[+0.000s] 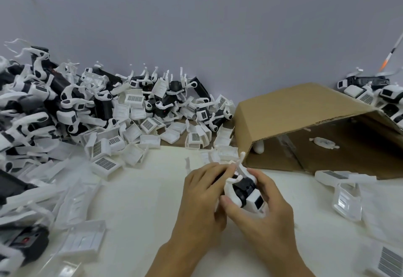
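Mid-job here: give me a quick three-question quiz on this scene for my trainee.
1. True or false: the left hand and the right hand both hold the black-and-white part.
2. Fill in: the cardboard box lies on its ____.
3. The big pile of parts sits: A) left of the hands B) inside the cardboard box C) on top of the cardboard box.
Key: 1 true; 2 side; 3 A.
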Demonstrator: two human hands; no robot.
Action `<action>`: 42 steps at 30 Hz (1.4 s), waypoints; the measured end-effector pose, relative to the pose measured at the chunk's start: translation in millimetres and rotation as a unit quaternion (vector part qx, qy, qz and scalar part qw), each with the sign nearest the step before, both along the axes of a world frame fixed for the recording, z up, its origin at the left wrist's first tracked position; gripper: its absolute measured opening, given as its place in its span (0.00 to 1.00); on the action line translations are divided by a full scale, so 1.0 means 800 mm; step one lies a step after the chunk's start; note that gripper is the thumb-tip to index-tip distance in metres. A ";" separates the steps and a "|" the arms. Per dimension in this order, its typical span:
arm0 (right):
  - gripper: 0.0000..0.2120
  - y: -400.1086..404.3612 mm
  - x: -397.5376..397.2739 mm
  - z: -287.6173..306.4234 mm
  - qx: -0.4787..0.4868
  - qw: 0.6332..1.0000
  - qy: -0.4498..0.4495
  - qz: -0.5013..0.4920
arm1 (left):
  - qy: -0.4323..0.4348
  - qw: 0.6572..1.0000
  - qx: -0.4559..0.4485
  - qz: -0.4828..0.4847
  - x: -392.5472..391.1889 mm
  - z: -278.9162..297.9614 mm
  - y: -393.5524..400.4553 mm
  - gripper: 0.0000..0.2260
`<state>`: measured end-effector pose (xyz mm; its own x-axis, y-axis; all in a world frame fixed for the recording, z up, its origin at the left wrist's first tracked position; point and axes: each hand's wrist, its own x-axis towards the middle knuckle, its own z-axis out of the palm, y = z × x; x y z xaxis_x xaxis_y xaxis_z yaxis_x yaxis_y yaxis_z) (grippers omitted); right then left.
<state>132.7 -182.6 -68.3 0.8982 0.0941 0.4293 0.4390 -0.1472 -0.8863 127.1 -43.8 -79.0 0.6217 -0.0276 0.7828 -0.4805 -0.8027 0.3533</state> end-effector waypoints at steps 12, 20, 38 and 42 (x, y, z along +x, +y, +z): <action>0.30 -0.005 0.007 0.007 0.060 0.996 0.067 -0.022 | 0.072 0.996 -0.043 0.018 -0.005 0.001 -0.005 0.31; 0.35 -0.004 0.011 0.010 0.119 0.985 0.096 -0.079 | -0.023 0.999 0.002 0.040 -0.003 0.004 -0.009 0.33; 0.14 0.003 0.002 -0.002 -0.068 0.987 -0.131 0.067 | 0.320 0.501 -0.753 -0.281 -0.001 0.026 0.003 0.24; 0.09 0.004 0.001 0.000 -0.062 0.986 -0.140 0.060 | 0.319 0.506 -0.743 -0.300 0.000 0.026 0.002 0.24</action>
<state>133.8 -179.8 -68.4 0.7256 0.2600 0.6371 0.6846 -0.1793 -0.7065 127.1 -42.4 -58.6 0.9899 -0.0362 -0.1373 0.1111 0.7998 0.5898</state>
